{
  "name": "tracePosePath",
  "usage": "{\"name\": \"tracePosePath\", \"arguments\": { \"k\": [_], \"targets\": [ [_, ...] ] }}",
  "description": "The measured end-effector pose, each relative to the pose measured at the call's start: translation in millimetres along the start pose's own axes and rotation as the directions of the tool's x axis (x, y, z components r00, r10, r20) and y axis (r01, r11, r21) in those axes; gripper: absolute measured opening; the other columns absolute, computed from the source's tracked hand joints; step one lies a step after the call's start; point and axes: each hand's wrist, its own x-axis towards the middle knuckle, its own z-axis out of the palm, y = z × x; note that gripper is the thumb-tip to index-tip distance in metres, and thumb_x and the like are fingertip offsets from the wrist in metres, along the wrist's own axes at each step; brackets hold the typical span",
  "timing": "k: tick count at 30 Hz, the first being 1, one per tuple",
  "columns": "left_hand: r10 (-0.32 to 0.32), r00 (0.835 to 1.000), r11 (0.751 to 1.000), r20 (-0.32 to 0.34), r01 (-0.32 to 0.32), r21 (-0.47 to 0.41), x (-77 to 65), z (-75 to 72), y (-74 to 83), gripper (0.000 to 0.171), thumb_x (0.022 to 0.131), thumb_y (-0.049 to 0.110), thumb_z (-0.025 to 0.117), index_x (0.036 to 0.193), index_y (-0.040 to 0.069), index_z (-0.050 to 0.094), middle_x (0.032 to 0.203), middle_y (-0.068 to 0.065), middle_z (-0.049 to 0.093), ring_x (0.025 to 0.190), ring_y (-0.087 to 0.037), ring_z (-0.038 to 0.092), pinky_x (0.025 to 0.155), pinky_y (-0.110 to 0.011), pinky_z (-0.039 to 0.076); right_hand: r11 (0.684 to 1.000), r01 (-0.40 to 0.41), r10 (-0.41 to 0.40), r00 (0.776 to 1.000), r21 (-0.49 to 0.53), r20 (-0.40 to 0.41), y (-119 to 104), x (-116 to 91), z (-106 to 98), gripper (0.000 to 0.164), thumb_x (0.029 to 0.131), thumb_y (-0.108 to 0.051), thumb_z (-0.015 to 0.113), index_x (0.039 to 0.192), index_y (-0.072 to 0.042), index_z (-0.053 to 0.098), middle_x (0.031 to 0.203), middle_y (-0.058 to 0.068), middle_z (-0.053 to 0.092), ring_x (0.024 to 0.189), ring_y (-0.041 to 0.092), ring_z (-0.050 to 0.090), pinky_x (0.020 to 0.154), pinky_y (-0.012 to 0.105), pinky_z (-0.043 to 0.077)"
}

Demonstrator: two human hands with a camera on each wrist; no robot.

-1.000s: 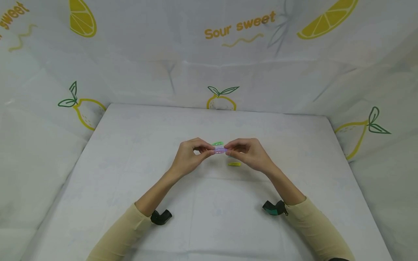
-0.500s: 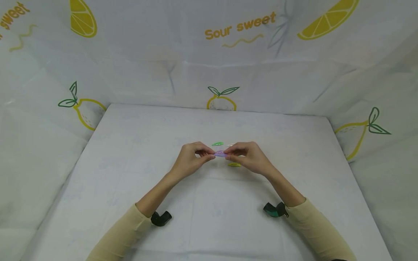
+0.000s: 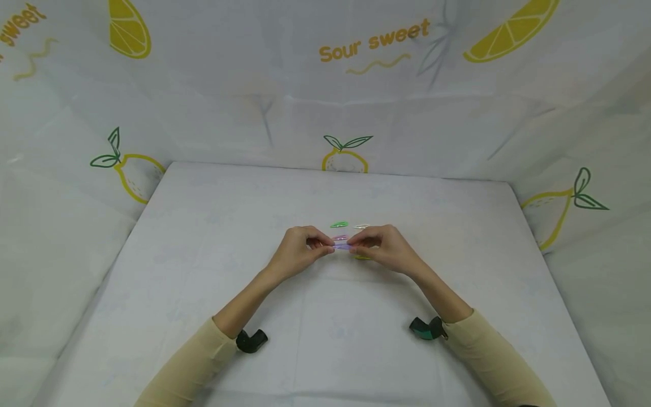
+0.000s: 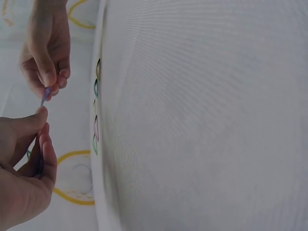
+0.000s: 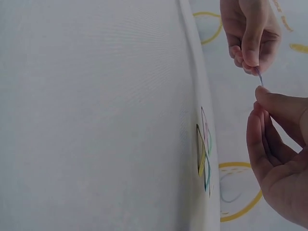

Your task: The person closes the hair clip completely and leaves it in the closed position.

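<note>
A purple snap hair clip [image 3: 342,246] is stretched between my hands above the middle of the table. My left hand [image 3: 303,247] pinches its left end between thumb and fingertips, and my right hand [image 3: 383,247] pinches the other end. In the left wrist view the clip [image 4: 45,95] looks thin, seen nearly edge-on. Beyond it on the table lie a pink clip [image 3: 339,238], a green clip [image 3: 339,224] and a pale clip [image 3: 362,226]. A yellow clip [image 3: 363,258] is partly hidden under my right hand. The right wrist view also shows a teal clip [image 5: 207,174].
The table [image 3: 229,215] is covered in white cloth, its back edge meeting a lemon-print curtain [image 3: 346,113]. Black wrist-worn devices, one on the left [image 3: 251,341] and one on the right [image 3: 427,328], stick out inward near the beige cuffs.
Both hands have come slightly nearer the body with the purple clip between them. The pink and pale clips behind now show more, and the yellow one is more covered.
</note>
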Motion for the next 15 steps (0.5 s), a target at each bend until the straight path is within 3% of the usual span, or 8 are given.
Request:
{"name": "tracePosePath", "arguments": {
  "k": [7,15],
  "targets": [
    [-0.055,0.998,0.998,0.03,0.054,0.027,1.0,2.3,-2.6,0.004,0.091,0.01,0.088,0.093,0.007,0.085,0.086,-0.005,0.078,0.071,-0.006,0.059,0.064,-0.019,0.049,0.999,-0.011,0.012,1.0,-0.045,0.024,6.0,2.3,2.0,0.014,0.095,-0.007,0.084,0.108,-0.009,0.085,0.107,0.009,0.084,0.089,0.008,0.074,0.083,0.02,0.06],
    [-0.075,0.995,0.996,0.063,0.071,0.061,4.2,4.5,-3.9,0.006,0.092,0.01,0.087,0.094,0.005,0.085,0.085,-0.005,0.078,0.069,-0.006,0.058,0.063,-0.018,0.047,0.994,-0.001,0.004,1.0,-0.106,0.029,7.2,4.2,2.8,0.014,0.094,-0.006,0.084,0.107,-0.008,0.086,0.107,0.009,0.085,0.092,0.012,0.075,0.083,0.02,0.06]
  ]
}}
